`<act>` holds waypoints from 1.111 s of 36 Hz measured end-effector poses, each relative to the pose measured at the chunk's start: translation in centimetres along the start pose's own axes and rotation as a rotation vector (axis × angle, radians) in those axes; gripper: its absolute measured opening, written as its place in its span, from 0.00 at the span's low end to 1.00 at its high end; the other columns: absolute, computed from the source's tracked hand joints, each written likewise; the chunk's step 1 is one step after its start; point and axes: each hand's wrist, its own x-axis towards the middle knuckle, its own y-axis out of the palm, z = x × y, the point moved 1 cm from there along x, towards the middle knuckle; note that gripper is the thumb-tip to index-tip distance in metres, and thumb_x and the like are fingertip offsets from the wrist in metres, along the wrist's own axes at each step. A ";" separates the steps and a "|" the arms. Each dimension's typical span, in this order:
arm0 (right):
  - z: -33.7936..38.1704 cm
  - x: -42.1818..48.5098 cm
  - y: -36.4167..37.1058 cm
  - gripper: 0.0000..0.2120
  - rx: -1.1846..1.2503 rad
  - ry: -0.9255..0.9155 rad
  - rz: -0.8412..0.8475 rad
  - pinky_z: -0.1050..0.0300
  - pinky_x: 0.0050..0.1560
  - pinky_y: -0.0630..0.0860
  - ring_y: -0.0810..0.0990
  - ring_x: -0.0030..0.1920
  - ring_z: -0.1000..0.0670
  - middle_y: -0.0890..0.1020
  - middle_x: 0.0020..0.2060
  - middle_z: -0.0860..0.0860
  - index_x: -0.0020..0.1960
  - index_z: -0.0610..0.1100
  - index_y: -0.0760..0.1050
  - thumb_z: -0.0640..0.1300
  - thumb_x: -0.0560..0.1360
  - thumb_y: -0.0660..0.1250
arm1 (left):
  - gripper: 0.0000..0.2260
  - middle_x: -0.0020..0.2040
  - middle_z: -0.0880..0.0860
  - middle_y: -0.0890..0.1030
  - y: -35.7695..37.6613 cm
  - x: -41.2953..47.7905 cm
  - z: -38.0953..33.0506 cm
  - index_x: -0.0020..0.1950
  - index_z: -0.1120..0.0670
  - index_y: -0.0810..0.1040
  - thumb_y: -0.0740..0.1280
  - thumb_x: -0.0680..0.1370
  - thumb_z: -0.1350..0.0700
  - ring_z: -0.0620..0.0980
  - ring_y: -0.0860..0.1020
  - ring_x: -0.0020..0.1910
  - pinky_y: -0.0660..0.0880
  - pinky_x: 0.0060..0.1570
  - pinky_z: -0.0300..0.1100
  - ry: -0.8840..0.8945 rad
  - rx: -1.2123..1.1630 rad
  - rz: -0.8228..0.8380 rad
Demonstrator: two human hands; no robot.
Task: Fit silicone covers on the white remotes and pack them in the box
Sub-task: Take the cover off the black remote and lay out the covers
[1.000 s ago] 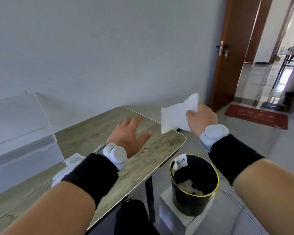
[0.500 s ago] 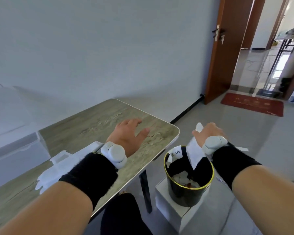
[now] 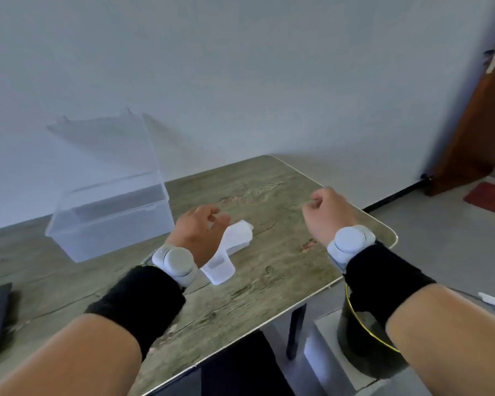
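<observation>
Nearest us, at the right edge, a black round bin with a thin gold rim (image 3: 355, 315) stands below the table's corner. On the grey-brown wood-grain tabletop (image 3: 269, 281), our left hand (image 3: 199, 228) hangs relaxed with its fingers loosely spread, gripping nothing. Whether it touches what lies beneath we cannot tell. Just right of it and partly under its palm lies the milky, translucent silicone cover (image 3: 219, 270), soft and flared at the near end. A white slab-shaped remote (image 3: 239, 237) rests against it. Their long axis runs from near-left to far-right, so our left hand is much the nearer. Our right hand (image 3: 326, 214) is curled into a loose, empty-looking fist, well apart. Beyond stands the clear hard-plastic box (image 3: 109, 224), its lid raised.
</observation>
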 end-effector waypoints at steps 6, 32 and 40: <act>5.7 -1.7 6.7 0.18 -0.017 -0.139 0.325 0.56 0.46 0.72 0.78 0.47 0.48 0.81 0.57 0.53 0.67 0.52 0.73 0.55 0.79 0.62 | 0.12 0.52 0.46 0.79 -4.0 -1.3 6.4 0.57 0.45 0.77 0.61 0.82 0.40 0.51 0.78 0.52 0.70 0.50 0.45 -0.137 -0.041 -0.082; 13.3 -4.8 16.6 0.41 -0.410 -0.465 0.651 0.52 0.42 0.75 0.80 0.42 0.51 0.80 0.44 0.59 0.66 0.63 0.70 0.81 0.57 0.62 | 0.07 0.43 0.41 0.81 -8.7 -7.8 20.0 0.54 0.42 0.76 0.62 0.82 0.41 0.41 0.78 0.40 0.70 0.35 0.37 -0.390 -0.203 -0.177; 12.8 -5.1 15.9 0.41 -0.657 -0.648 0.615 0.47 0.52 0.68 0.78 0.53 0.44 0.81 0.47 0.58 0.62 0.64 0.69 0.80 0.53 0.67 | 0.04 0.42 0.40 0.81 -8.0 -7.9 19.5 0.49 0.38 0.74 0.62 0.82 0.41 0.40 0.79 0.38 0.71 0.34 0.36 -0.364 -0.261 -0.143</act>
